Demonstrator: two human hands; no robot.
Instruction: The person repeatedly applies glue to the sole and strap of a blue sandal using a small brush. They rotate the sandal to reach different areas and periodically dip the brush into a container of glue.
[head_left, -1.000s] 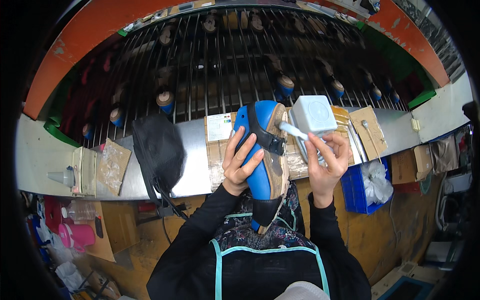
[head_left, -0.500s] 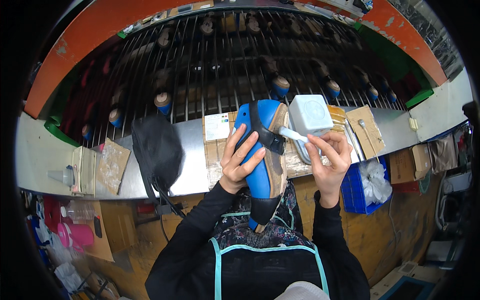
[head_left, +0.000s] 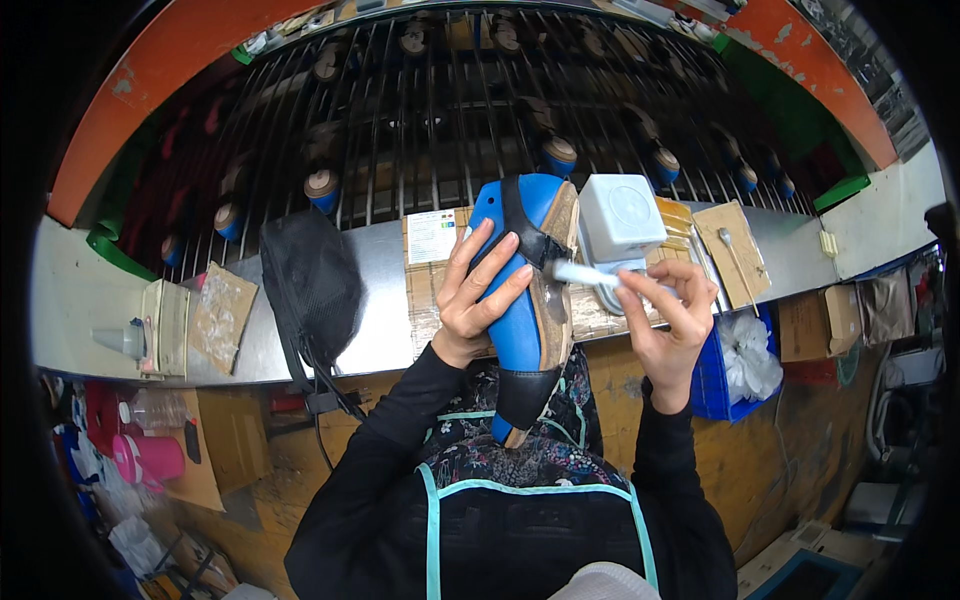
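A blue shoe last (head_left: pixel 517 300) with black straps and a tan sole on its right side stands tilted in front of me, heel end near my apron. My left hand (head_left: pixel 473 295) grips its left side, fingers spread over the blue body. My right hand (head_left: pixel 668 315) pinches a small white brush (head_left: pixel 585 275) whose tip touches the edge of the tan sole. Just behind the brush sits a white square container (head_left: pixel 622 215) on the metal bench (head_left: pixel 375 300).
A black mesh bag (head_left: pixel 310 285) lies on the bench at left, with cardboard pieces (head_left: pixel 222 315) and a small squeeze bottle (head_left: pixel 125 340) beyond. A dark wire rack (head_left: pixel 430 110) carrying several blue lasts fills the back. A blue bin (head_left: pixel 735 365) with white plastic hangs at right.
The brush tip has moved left from the white container onto the sole's edge. The last has tilted slightly and my left fingers have shifted on it.
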